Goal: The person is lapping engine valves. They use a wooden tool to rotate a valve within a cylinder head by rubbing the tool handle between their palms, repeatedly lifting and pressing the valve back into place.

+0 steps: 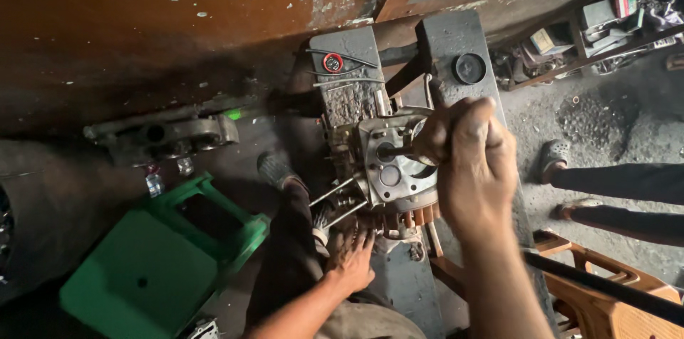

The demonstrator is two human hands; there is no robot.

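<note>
Right hand: fist closed on tool handle, centre of cylinder head | left hand: open, flat just below head; brace firmly, keep tool square.

Right hand hides tool handle; green stool cut off.

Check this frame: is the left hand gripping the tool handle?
No, the left hand lies flat below the engine block, while the right hand grips the tool handle.
</note>
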